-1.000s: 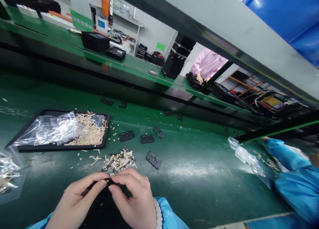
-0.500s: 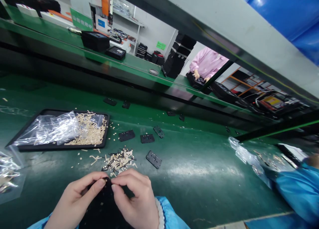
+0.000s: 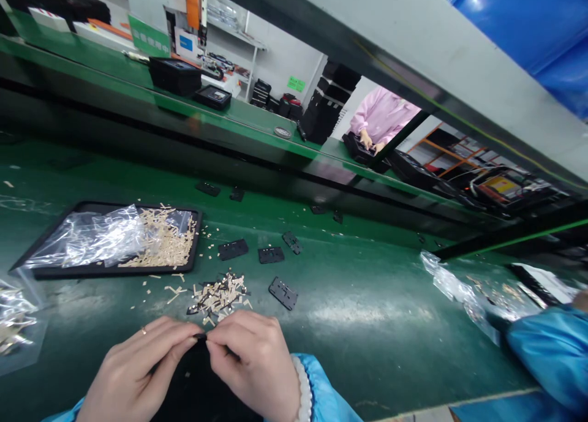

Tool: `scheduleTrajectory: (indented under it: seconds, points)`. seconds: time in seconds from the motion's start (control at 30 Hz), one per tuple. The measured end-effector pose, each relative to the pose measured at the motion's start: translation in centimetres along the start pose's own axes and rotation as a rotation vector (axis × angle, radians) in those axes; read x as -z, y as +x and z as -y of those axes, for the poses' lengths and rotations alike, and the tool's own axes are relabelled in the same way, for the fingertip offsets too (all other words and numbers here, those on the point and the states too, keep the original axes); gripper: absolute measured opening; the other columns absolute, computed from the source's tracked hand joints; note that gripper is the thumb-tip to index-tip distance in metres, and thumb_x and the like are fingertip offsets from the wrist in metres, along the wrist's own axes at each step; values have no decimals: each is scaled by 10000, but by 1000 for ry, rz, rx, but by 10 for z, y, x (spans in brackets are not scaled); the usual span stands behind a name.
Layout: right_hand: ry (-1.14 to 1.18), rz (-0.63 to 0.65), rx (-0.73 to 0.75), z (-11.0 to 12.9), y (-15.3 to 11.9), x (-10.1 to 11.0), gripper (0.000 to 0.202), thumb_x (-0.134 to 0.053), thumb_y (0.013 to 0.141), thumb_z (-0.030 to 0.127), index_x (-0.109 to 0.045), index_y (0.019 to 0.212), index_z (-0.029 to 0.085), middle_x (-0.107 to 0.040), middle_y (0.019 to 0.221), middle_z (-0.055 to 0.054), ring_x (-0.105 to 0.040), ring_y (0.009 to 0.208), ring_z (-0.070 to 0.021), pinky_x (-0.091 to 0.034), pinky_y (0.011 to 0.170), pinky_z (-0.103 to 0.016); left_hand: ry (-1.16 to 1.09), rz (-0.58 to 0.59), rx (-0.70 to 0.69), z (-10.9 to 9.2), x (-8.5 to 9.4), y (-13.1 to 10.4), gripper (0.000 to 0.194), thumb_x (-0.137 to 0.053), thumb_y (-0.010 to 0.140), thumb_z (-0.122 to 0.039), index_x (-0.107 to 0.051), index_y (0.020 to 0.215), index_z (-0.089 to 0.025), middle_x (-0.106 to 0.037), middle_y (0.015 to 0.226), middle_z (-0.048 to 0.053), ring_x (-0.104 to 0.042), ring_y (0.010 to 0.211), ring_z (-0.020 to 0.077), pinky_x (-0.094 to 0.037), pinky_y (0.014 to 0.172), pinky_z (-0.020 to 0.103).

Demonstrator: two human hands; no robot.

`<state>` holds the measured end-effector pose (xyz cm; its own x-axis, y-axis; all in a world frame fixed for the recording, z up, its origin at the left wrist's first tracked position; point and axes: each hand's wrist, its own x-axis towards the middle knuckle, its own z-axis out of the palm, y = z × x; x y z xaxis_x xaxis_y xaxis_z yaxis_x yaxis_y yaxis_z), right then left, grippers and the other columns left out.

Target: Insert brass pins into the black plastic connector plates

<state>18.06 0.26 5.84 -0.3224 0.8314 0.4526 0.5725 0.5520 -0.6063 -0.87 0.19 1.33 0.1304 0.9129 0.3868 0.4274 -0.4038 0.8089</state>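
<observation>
The green bench (image 3: 367,354) spreads out under and around your fingers. Beyond them to the left sits the black tray (image 3: 196,241), with pale strips (image 3: 160,250) heaped in its right half and a clear plastic bag (image 3: 108,235) crumpled over its left. Another clear bag (image 3: 16,321) lies well left of your fingers, shiny bits inside.

Your left hand (image 3: 138,370) and right hand (image 3: 257,364) meet near the bench's front, fingertips almost touching. Just beyond them is a loose pile (image 3: 223,294) of pale and dark strips. Past that, to the right, you have four flat black plates (image 3: 283,293) lying apart from one another, the nearest one turned at a slant.

The small black piece (image 3: 201,336) is between your fingertips, mostly covered. Your left thumb and fingers pinch it; your right ones bunch at its right end, but whether they grip it, I can't tell.
</observation>
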Motion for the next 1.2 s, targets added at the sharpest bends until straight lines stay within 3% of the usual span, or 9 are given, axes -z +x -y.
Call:
scheduleTrajectory:
  seconds: [0.27, 0.43, 0.63, 0.83, 1.2]
  points:
    - [-127, -6, 89, 0, 0, -3, 269, -494, 935, 144, -643, 722, 212, -682, 649, -5, -639, 601, -129, -483, 577, -228, 67, -37, -59, -5, 1, 1, 194, -697, 786, -213, -773, 905, -346, -778, 818, -42, -721, 714, 176, -490, 798, 191]
    - [-224, -114, 103, 2, -2, -11, 278, -492, 920, 133, -601, 678, 218, -624, 604, -1, -593, 568, -129, -457, 554, -235, 45, -62, -37, -7, 0, 4, 136, -713, 790, -285, -779, 888, -350, -790, 805, -51, -736, 700, 171, -501, 802, 171]
    - [-191, -210, 105, 3, 2, -5, 224, -548, 847, 39, -608, 690, 187, -653, 623, 0, -609, 565, -124, -460, 552, -237, 69, -61, -15, -7, 4, 6, 121, -686, 831, -422, -767, 843, -333, -787, 796, -63, -743, 689, 132, -518, 763, 111]
    - [95, -158, 40, 2, -2, -5, 79, -641, 898, 144, -707, 870, 176, -747, 767, -19, -711, 687, -127, -536, 677, -192, 79, -58, -23, -8, 4, 10, 243, -620, 871, -532, -736, 823, -323, -783, 760, -96, -745, 638, 87, -505, 701, 49]
    - [18, -81, 116, -3, 1, -5, 217, -545, 935, 149, -637, 742, 188, -671, 651, 19, -625, 565, -87, -472, 570, -181, 133, -43, -105, -5, 4, 7, 187, -616, 891, -492, -714, 872, -334, -774, 788, -104, -740, 674, 72, -497, 764, 53]
